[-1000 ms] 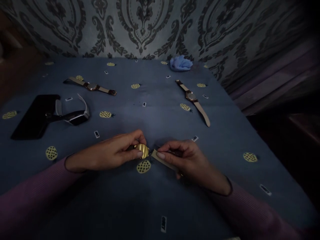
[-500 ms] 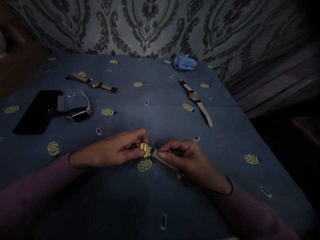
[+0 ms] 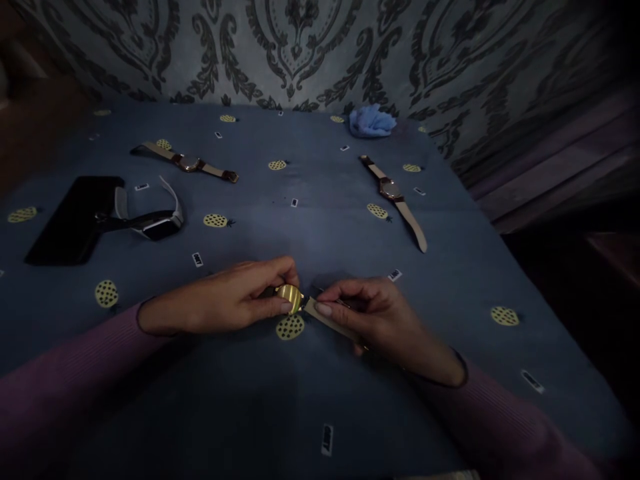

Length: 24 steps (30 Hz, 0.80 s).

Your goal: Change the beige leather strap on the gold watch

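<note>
Between thumb and fingers, my left hand (image 3: pixel 235 297) pinches the gold case of a wristwatch (image 3: pixel 289 299), its shiny back facing up. My right hand (image 3: pixel 375 319) is closed on the watch's strap (image 3: pixel 327 318), which shows a beige underside and runs from the case toward the right. A thin dark thing shows by the right fingertips, too small to name. Both hands are just above the table, near a printed pineapple. The join of strap and case lies in the gap between the hands; whether they are attached I cannot tell.
Two more strap watches lie flat, one at the back left (image 3: pixel 189 163) and one at the right (image 3: pixel 391 189). A smartwatch (image 3: pixel 163 227) rests against a black phone (image 3: pixel 75 220) at the left. A crumpled blue cloth (image 3: pixel 372 121) sits by the wall on the patterned tablecloth (image 3: pixel 260 240).
The hands and the watch have hardly moved. The strap end looks slightly closer to the gold case. The view has shifted a little.
</note>
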Each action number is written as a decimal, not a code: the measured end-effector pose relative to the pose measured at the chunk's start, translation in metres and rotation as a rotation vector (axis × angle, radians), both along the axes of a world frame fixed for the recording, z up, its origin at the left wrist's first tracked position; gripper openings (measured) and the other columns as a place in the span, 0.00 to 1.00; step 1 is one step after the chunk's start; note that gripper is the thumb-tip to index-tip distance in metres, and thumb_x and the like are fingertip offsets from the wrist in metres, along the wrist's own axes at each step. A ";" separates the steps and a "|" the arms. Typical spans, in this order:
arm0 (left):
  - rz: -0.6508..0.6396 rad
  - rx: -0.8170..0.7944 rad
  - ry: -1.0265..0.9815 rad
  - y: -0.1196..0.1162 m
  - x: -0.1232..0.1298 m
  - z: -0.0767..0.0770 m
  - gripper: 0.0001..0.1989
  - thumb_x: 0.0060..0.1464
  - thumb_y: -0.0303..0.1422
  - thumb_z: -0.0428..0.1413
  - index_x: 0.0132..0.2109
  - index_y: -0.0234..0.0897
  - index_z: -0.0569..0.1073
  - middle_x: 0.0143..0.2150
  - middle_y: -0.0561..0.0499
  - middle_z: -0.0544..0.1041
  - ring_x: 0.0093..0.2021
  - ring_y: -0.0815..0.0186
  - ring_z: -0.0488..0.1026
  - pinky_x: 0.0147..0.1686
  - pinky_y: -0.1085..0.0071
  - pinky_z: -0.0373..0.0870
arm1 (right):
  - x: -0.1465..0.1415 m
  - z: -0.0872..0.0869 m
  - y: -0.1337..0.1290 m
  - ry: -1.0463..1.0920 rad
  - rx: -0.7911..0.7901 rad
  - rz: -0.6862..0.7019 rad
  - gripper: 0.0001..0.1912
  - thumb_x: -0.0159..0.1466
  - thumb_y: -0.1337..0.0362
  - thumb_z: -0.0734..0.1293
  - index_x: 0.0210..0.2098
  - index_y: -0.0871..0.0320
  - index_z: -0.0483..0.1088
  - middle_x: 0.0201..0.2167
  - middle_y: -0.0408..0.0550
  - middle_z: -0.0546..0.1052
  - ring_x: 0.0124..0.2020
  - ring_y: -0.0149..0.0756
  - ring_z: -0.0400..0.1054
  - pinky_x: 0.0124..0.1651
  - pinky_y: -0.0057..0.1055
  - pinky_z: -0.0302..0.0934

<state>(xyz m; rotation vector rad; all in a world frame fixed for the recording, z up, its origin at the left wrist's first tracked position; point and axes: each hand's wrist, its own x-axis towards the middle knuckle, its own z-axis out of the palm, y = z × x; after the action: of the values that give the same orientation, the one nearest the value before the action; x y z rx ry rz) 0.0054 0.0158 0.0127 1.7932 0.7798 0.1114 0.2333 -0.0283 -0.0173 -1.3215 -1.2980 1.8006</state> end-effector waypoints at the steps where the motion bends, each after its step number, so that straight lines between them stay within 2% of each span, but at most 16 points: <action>1: -0.002 0.001 0.001 0.000 0.000 0.000 0.06 0.63 0.35 0.49 0.44 0.38 0.66 0.35 0.54 0.71 0.33 0.68 0.67 0.31 0.72 0.61 | 0.000 0.000 0.000 0.002 0.001 -0.001 0.09 0.54 0.59 0.77 0.29 0.58 0.78 0.17 0.36 0.71 0.12 0.19 0.60 0.13 0.14 0.60; 11: -0.020 0.003 -0.009 0.001 0.002 0.000 0.05 0.64 0.34 0.49 0.43 0.38 0.66 0.35 0.55 0.71 0.33 0.68 0.67 0.32 0.71 0.61 | 0.001 -0.001 0.000 0.003 -0.003 -0.013 0.07 0.54 0.63 0.77 0.29 0.58 0.78 0.18 0.36 0.71 0.13 0.19 0.61 0.13 0.15 0.60; 24: -0.022 0.017 -0.001 0.000 0.001 0.002 0.06 0.63 0.34 0.49 0.43 0.37 0.66 0.35 0.53 0.72 0.33 0.68 0.67 0.31 0.72 0.61 | 0.000 0.002 0.001 -0.036 0.004 0.021 0.10 0.54 0.57 0.76 0.28 0.57 0.78 0.19 0.36 0.71 0.13 0.20 0.60 0.12 0.18 0.59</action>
<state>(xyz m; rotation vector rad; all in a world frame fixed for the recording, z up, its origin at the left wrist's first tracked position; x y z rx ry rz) 0.0061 0.0155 0.0150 1.8172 0.7598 0.1044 0.2329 -0.0275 -0.0153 -1.3488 -1.3389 1.7949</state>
